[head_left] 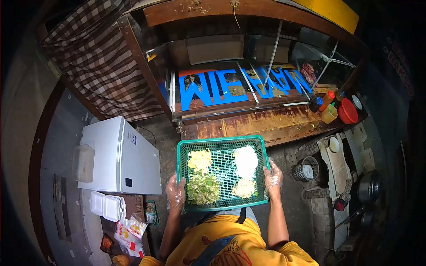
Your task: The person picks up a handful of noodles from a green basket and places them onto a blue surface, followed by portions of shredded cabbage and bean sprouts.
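Note:
A green plastic basket [222, 205] with slotted sides is held level in front of my body. My left hand [175, 193], in a clear plastic glove, grips its left rim. On the opposite side my right hand [273, 176], gloved the same way, grips the right rim. Inside lie pale yellow chopped pieces [199, 160] at the back left and shredded greens [203, 188] at the front left. A bright white heap [246, 162], overexposed, fills the back right. Below it sits a cream-coloured clump [243, 188] that looks like noodles.
Ahead stands a food cart with a wooden ledge [257, 126], blue lettering, bottles and a red bowl [348, 111]. A white freezer [120, 155] is at left, near an open foam box [108, 206] and plastic packets [131, 232]. A wastebasket [306, 169] and dark pots [370, 188] stand right.

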A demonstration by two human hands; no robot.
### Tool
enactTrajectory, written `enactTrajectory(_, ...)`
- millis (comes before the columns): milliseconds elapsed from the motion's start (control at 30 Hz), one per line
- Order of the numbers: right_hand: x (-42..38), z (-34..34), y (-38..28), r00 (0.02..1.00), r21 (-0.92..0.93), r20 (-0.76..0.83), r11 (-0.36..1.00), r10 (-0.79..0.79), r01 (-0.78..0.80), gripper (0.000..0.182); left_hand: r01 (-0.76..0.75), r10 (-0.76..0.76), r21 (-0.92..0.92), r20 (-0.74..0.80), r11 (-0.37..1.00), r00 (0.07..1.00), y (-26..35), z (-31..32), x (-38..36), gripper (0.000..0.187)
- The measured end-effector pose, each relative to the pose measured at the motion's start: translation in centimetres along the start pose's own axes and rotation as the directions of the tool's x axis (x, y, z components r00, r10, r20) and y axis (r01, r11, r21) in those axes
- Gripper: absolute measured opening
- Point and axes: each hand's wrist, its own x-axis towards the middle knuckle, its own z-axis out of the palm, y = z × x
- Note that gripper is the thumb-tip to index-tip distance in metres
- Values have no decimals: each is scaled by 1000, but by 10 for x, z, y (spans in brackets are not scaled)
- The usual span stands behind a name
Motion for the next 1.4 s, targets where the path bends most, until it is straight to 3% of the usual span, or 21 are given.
enactTrajectory(100, 2, 8, 2, 995, -34, 3, 995, 96, -96, 44, 51, -48, 125, -29, 991, 998, 3, -5, 5, 26)
enactTrajectory(167, 33, 8, 14, 999, -68, -14, 997, -45, 43, 44, 40, -37, 104, -33, 994, 999, -5, 13, 24, 23)
enactTrajectory(300, 60, 9, 13, 999, -71, 29, 997, -27, 29, 44, 73, -67, 113, -56, 991, 996, 5, 34, 36, 23)
enactTrajectory(367, 74, 11, 12, 997, -57, 34, 996, -73, 75, 43, 71, -54, 205, -85, 976, 995, 9, 44, 41, 20)
enactTrajectory(500, 99, 15, 9, 994, -22, 45, 994, -103, 104, 38, 98, -79, 159, -122, 982, 989, 10, 59, 53, 21)
enactTrajectory(567, 108, 19, 15, 986, 12, 38, 987, -161, 161, 37, 50, -14, 258, -139, 965, 990, 4, 62, 58, 26)
enactTrajectory(700, 128, 24, 15, 989, 34, 100, 993, -113, 110, 41, 88, -44, 323, -142, 942, 989, 2, 68, 70, 31)
enactTrajectory(900, 146, 35, 11, 992, 44, 38, 992, -123, 121, 39, 122, -61, 382, -168, 916, 984, 9, 79, 87, 34)
enactTrajectory(1200, 159, 39, -2, 986, 7, 50, 987, -159, 159, 40, 40, 68, 527, -184, 849, 981, 22, 94, 103, 31)
enactTrajectory(1267, 154, 35, -19, 989, -68, 101, 991, -109, 116, 40, 78, 38, 545, -199, 835, 979, 28, 97, 103, 30)
enactTrajectory(1400, 159, 37, -10, 990, -15, 96, 994, -102, 104, 40, 91, 45, 558, -226, 825, 973, 31, 100, 104, 30)
